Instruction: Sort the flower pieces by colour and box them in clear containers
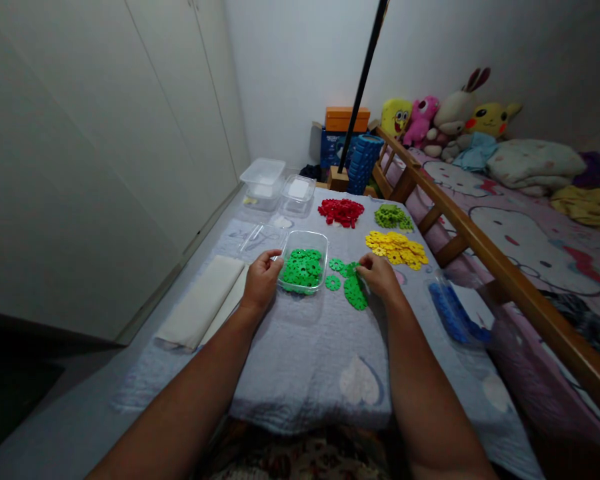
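My left hand holds the left rim of a clear plastic container, thumb and fingers closed on its edge. Inside it lies a heap of green flower-shaped plastic discs. To the right of the container, my right hand has its fingertips pinched at a small pile of green discs on the table. It appears to grip a green disc, partly hidden by the fingers. Two loose green discs lie between the container and that pile.
Red pieces, yellow discs and light green discs form heaps farther back. A container of blue pieces stands at right, by the wooden bed rail. Folded cloth lies left; clear containers stand at the back.
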Tool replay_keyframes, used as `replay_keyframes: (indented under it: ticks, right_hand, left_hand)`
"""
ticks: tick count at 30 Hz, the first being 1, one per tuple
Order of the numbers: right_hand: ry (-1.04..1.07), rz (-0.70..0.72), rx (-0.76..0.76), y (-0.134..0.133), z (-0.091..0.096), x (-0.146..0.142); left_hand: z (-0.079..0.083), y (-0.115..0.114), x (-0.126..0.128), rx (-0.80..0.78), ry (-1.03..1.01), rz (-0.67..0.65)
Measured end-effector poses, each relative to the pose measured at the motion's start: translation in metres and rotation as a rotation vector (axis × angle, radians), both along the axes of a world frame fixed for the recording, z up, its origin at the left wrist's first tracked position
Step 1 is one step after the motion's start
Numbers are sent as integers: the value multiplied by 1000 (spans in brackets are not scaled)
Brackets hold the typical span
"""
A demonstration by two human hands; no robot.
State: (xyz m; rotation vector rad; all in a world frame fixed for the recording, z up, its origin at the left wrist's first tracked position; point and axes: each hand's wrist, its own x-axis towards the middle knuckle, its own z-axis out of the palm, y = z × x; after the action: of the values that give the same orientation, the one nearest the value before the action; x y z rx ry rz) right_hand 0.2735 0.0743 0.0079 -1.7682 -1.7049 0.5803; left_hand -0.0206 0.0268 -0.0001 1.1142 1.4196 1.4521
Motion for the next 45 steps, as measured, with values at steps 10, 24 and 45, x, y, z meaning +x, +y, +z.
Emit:
replay_keyframes:
  ticks: [10, 24, 45]
  right_hand:
    - [550, 175, 240, -16, 38, -39]
    - [-106, 327, 196, -15, 46, -101]
    - [-449, 105, -19, 8, 7, -49]
  left_hand:
    - [3, -1, 1, -4, -12, 18]
    - [1, 0, 0, 2, -13, 2]
    - [-5, 2, -2, 7, 1, 7]
